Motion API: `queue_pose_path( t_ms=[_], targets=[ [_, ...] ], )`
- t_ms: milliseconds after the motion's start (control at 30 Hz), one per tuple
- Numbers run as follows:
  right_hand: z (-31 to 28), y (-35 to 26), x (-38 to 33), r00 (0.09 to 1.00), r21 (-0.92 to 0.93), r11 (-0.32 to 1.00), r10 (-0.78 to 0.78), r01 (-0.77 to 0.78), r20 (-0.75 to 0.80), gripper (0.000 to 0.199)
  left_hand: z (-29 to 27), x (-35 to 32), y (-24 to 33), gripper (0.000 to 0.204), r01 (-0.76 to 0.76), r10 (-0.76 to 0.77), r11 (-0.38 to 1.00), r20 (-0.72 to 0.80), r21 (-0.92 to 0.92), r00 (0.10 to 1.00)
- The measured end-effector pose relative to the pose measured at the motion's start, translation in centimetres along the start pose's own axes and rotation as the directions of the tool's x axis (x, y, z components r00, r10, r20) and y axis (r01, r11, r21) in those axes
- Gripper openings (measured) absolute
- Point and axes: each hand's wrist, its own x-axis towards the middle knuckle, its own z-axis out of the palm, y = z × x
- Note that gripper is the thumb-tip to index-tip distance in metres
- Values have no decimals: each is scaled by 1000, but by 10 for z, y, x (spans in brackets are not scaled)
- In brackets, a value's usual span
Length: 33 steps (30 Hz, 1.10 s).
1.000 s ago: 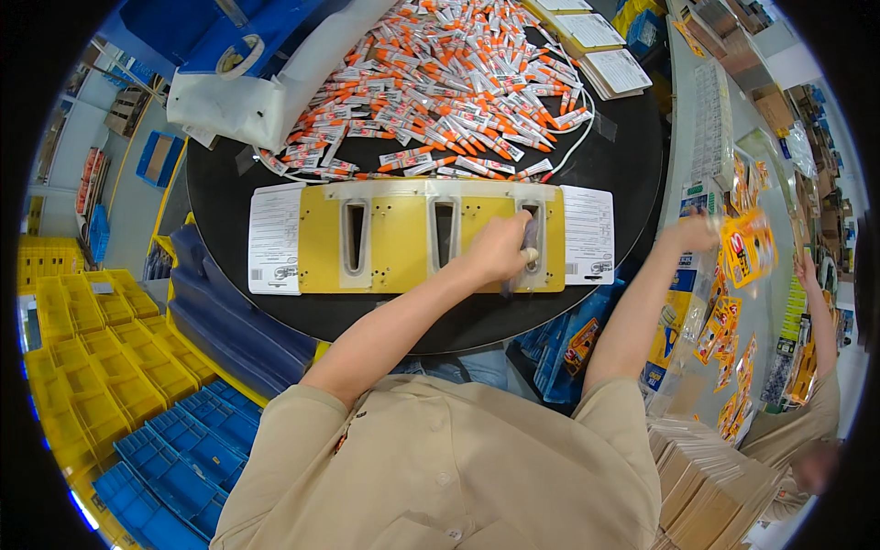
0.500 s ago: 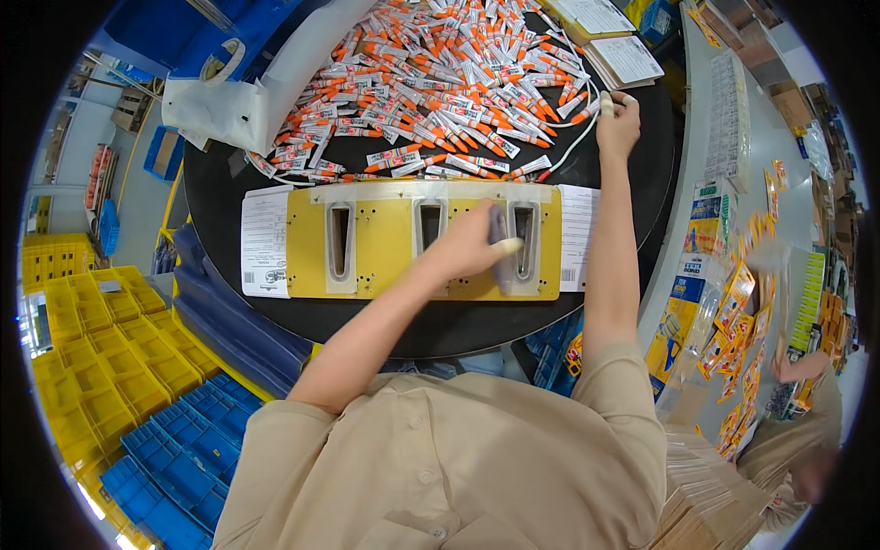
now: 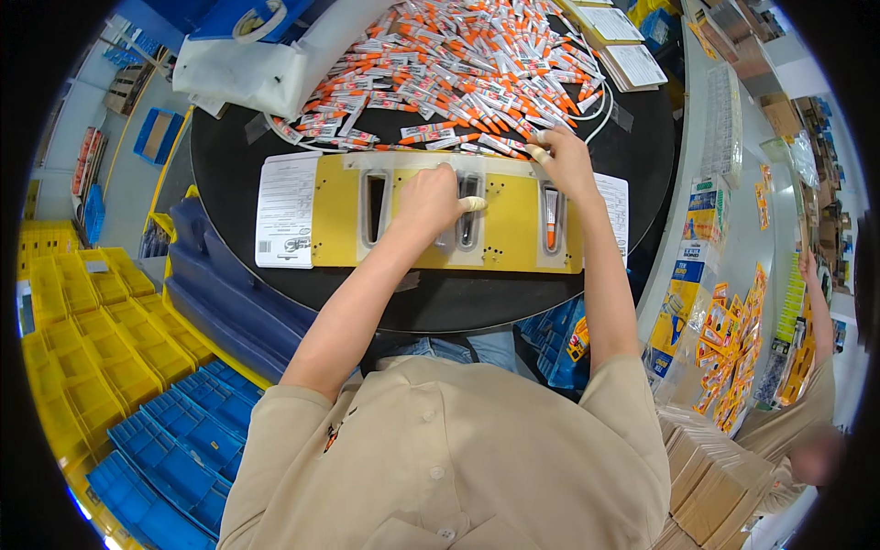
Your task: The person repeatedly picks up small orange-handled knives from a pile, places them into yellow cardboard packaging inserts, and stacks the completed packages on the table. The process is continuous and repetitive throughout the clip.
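A long yellow board (image 3: 513,206) lies before me on a round black table (image 3: 367,307), with slots lined in clear plastic. My left hand (image 3: 429,203) is curled over the board beside the middle slot, its thumb at the slot's edge; a clear plastic blister (image 3: 445,238) shows beneath the palm. In the right slot lies a white tube with an orange cap (image 3: 551,215). My right hand (image 3: 565,165) is bent at the board's far edge, its fingertips together at the near rim of a pile of such tubes (image 3: 467,78). What they pinch is hidden.
Printed white cards (image 3: 286,215) stick out from under the board. A white cord (image 3: 607,103) rings the pile. More cards (image 3: 632,66) lie at the far right. Yellow bins (image 3: 110,339) and blue bins (image 3: 174,449) stand at left. A co-worker's arm (image 3: 819,312) is at far right.
My left hand has moved from the right slot to the middle one. My right hand has come from the cord inward to the pile's near edge. A tube now shows in the right slot.
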Motion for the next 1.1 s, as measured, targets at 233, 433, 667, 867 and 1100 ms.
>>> queue_pose_path(
  t_ms=[233,433,667,867,1100],
  targets=[
    [10,9,46,869,-169,978,185,-119,459,26,-15,-32,-60,45,-128,105,879,-74,-460,992],
    [-33,-51,35,881,131,991,-96,39,464,23,-35,-32,-96,38,-59,18,969,-171,-241,985],
    [18,-84,-9,883,30,954,-289,300,369,42,-60,-29,-95,63,172,-171,983,-27,58,985],
    [19,-57,-41,965,138,963,-246,232,94,40,-70,-34,-103,50,219,-206,973,-155,72,966],
    [-58,53,-89,899,-182,926,250,-330,-360,43,-64,83,-105,27,-169,208,977,-410,131,888]
  ],
)
